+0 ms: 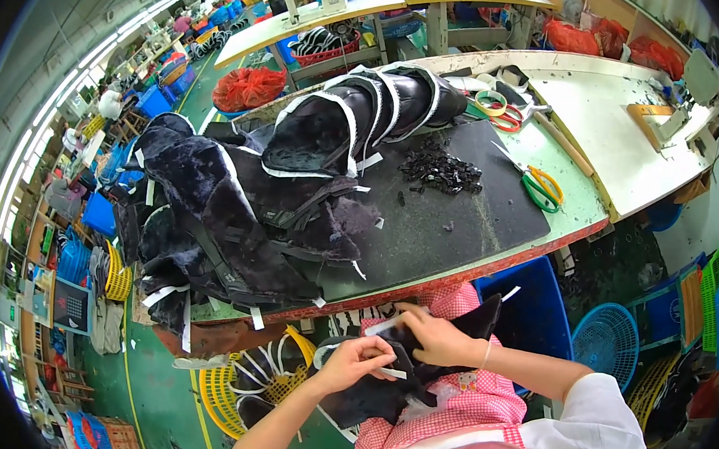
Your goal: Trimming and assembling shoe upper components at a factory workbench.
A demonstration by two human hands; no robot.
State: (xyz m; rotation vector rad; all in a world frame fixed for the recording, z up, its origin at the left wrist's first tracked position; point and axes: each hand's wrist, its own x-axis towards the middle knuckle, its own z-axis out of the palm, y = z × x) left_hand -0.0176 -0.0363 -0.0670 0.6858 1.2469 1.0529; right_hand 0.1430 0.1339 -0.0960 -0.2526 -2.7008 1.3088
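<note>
A black plush piece with white edging lies over my lap, on a pink checked apron. My left hand is closed in a pinch at its edge, by a narrow white strip. Close by, my right hand bends its fingers over the upper part of the piece, next to a pale flat edge; its fingertips are partly hidden. On the table, more black plush pieces lie heaped at the left, and several black padded pieces with white edging stand nested behind them.
The table bears a heap of small black clips, scissors with green and yellow handles and tape rolls. Below it are a blue bin and a yellow basket. A sewing machine stands far right.
</note>
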